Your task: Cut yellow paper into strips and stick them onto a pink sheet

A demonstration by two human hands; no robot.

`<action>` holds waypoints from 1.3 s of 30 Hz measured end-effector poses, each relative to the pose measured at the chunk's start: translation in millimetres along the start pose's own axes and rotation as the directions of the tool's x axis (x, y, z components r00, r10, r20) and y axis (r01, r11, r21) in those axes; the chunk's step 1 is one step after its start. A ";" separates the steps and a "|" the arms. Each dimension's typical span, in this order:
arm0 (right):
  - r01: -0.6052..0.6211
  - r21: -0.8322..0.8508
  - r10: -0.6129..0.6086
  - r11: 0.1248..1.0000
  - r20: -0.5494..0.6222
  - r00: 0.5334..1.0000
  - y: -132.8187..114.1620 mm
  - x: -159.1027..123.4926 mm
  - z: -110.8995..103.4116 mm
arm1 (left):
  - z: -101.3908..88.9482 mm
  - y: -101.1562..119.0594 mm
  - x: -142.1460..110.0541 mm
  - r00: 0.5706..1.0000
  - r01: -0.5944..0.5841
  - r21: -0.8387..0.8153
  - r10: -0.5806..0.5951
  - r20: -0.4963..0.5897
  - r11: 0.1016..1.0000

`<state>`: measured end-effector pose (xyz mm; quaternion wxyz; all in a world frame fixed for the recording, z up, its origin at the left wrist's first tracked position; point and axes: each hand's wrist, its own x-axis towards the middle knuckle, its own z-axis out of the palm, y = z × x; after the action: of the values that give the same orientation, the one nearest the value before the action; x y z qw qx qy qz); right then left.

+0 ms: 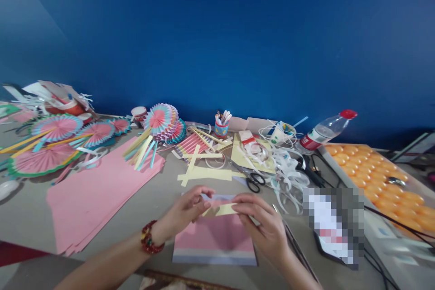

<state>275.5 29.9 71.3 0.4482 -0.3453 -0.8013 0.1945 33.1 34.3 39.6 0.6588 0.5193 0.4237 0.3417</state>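
Observation:
A short pale yellow paper strip [224, 210] is stretched between my two hands, above a striped pink sheet [215, 235] with white and lavender bands. My right hand [261, 219] pinches the strip's right end between thumb and fingers. At its left end is my left hand [185, 213], thumb against the paper and index finger raised apart from it; what lies behind the thumb is hidden. A beaded bracelet [149, 237] circles my left wrist. Just beyond the hands are more pale yellow strips [207, 173] and black-handled scissors [254, 182].
Pink sheets [102, 190] are stacked on the left, with folded paper fans [161, 120] behind. White ribbon scraps [288, 172], a plastic bottle [326, 131], a phone [331, 231] and an orange bubbled pad [377, 176] lie to the right. A pen cup [221, 128] stands by the blue wall.

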 end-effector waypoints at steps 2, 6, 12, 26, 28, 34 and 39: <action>-0.010 0.038 0.011 0.999 -0.004 1.000 4.4 -0.5 0.7 | -0.8 -3.1 1.7 0.993 0.078 -0.031 -0.075 0.093 0.996; -0.213 0.169 0.199 0.962 0.091 0.976 14.8 -5.7 -2.9 | -6.2 -1.9 0.7 0.995 0.083 -0.006 -0.082 0.050 0.997; -0.564 0.535 0.474 0.629 0.311 0.824 20.2 -17.2 -18.0 | -19.2 13.1 -7.6 0.995 0.085 0.133 -0.078 -0.056 0.988; -0.641 0.280 0.625 0.714 0.157 0.765 42.7 -12.6 -3.8 | -36.9 3.9 -12.9 0.997 0.015 0.073 -0.010 -0.079 0.997; -0.635 0.235 0.610 0.736 0.176 0.772 45.6 -11.7 -3.2 | -39.8 6.0 -14.6 0.997 0.021 0.037 -0.018 -0.074 0.999; -0.570 0.091 0.545 0.816 0.208 0.813 50.3 -3.5 -4.6 | -47.2 13.6 -18.0 0.999 0.048 0.003 -0.048 0.021 0.999; -0.541 0.011 0.519 0.841 0.271 0.811 46.2 4.9 -7.4 | -51.2 17.8 -20.2 0.999 0.030 0.103 -0.034 0.030 0.994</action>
<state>297.5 65.1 49.3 0.2830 -0.5068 -0.7150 0.3897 -22.1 40.6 55.9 0.6434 0.5508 0.4384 0.3007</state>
